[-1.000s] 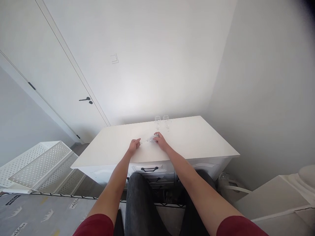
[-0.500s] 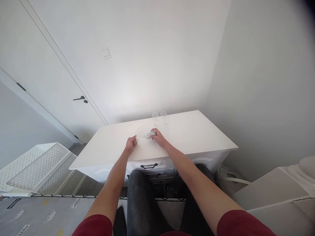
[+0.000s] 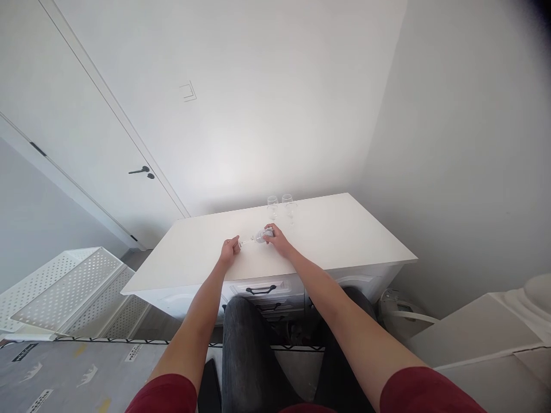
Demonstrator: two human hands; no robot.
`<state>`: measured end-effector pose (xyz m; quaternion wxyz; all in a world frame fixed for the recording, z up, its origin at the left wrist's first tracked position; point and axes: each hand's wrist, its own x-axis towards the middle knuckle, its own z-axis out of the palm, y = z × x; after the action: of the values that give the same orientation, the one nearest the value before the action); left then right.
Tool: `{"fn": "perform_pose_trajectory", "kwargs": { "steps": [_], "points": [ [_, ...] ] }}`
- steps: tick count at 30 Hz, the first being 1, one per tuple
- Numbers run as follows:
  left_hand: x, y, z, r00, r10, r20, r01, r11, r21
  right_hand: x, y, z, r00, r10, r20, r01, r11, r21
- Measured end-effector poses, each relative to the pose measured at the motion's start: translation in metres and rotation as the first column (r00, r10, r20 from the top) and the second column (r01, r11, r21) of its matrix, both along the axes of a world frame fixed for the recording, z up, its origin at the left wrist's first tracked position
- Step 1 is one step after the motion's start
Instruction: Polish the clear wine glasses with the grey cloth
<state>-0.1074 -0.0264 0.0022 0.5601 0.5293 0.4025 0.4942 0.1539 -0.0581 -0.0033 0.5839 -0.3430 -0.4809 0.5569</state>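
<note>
A clear stemmed wine glass (image 3: 259,236) lies sideways between my hands, above the white cabinet top (image 3: 189,246). My left hand (image 3: 230,250) is closed on the foot end of the glass. At the bowl end, my right hand (image 3: 276,237) is wrapped round the rim; something whitish-grey shows in the bowl, too small to make out. Behind my right hand, two more wine glasses stand upright side by side, a left glass (image 3: 272,205) and a right glass (image 3: 288,205).
Black-handled drawers (image 3: 261,290) face my knees. A white perforated rack (image 3: 69,287) stands at left, beside grey patterned bedding (image 3: 73,373). A dark flat object (image 3: 209,387) lies by my left leg. White furniture (image 3: 482,332) is at the right, and a door (image 3: 86,126) at the far left.
The glass stays held between both hands, with only a slight shift of my right hand's fingers at the bowl. The view has moved very slightly.
</note>
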Motion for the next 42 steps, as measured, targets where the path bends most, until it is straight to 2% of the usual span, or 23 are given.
{"fn": "perform_pose_trajectory", "kwargs": {
  "steps": [9,26,42],
  "points": [
    [-0.006,0.008,-0.007,0.999,-0.024,0.032,0.024,1.0,-0.003,0.0,0.0,0.001,1.0,0.014,0.009,-0.014,1.0,-0.002],
    [-0.005,0.01,-0.01,0.999,-0.014,0.052,0.015,1.0,-0.019,0.0,0.003,-0.004,1.0,0.013,0.004,-0.013,1.0,-0.014],
    [-0.001,0.006,-0.006,0.998,-0.012,0.062,0.014,1.0,-0.026,0.0,0.009,-0.011,1.0,0.008,0.026,-0.007,1.0,-0.022]
  ]
}}
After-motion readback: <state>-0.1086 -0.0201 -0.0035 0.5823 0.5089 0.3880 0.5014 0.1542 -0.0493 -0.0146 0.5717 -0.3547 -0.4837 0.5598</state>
